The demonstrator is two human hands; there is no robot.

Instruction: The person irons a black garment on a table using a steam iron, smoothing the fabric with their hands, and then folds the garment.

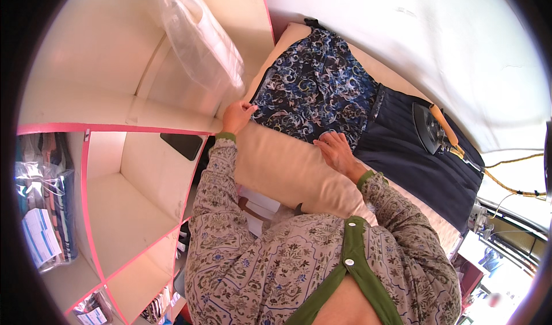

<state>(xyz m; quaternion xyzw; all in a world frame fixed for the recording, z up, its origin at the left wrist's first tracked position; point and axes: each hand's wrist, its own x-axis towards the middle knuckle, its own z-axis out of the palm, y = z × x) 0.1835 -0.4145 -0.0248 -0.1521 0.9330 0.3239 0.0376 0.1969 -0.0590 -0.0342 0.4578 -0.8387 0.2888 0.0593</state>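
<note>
A garment with a dark blue swirl-patterned part [319,83] and a plain dark pleated part [401,152] lies spread on a padded, beige-covered ironing table [276,152]. My left hand [237,115] pinches the patterned cloth at its near left corner, beside a black edge. Further right, my right hand [337,150] has its curled fingers on the near edge of the same cloth, close to the seam with the plain part; the grip is partly hidden under the fingers. An electric iron [427,126] with an orange handle rests on the plain dark part.
Cream shelving [133,217] with pink edging stands at left, holding bagged folded clothes [45,208]. Clear plastic [198,36] hangs above it. A white wall [431,36] borders the table's far side. The iron's yellow cord [509,185] runs off right.
</note>
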